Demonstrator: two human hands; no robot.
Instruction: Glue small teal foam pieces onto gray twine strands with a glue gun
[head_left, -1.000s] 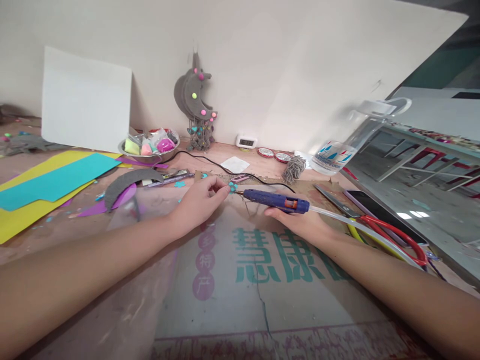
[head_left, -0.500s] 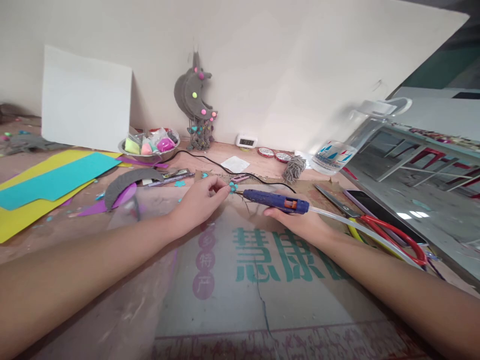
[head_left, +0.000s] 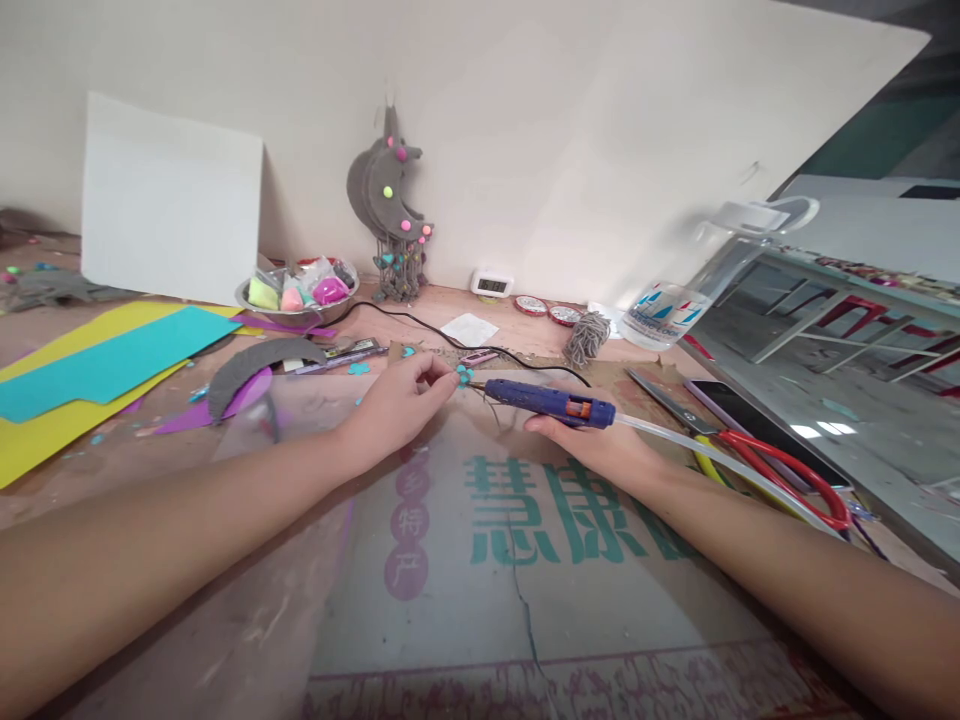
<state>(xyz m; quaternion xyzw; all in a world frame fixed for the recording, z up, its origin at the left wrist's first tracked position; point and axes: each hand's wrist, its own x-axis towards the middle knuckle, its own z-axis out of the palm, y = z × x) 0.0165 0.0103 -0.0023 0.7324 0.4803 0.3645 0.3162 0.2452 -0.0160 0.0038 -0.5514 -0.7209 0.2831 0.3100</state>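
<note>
Between the fingertips of my left hand (head_left: 405, 400) is pinched a small turquoise flower (head_left: 464, 375). My right hand (head_left: 592, 445) is closed around a dark blue hot glue gun (head_left: 551, 401), and a long clear glue stick (head_left: 675, 440) trails from its back end. The gun's nozzle points left and meets the flower or lies just beside it; which of the two I cannot tell. Under both hands lies a cardboard sheet (head_left: 450, 620) with printed characters, partly covered by clear plastic. Another turquoise flower (head_left: 360, 369) lies left of my left hand.
Scissors with red handles (head_left: 787, 470) and a phone (head_left: 765, 430) lie right of my right hand. A plastic jug (head_left: 667, 310), a yarn bundle (head_left: 586, 338), a small clock (head_left: 492, 284) and a metal bowl (head_left: 296, 316) stand behind. A black cord (head_left: 450, 330) crosses the table.
Almost nothing differs. Both hands keep the flower and the glue gun nozzle together in nearly the same place, and the view has shifted very slightly.
</note>
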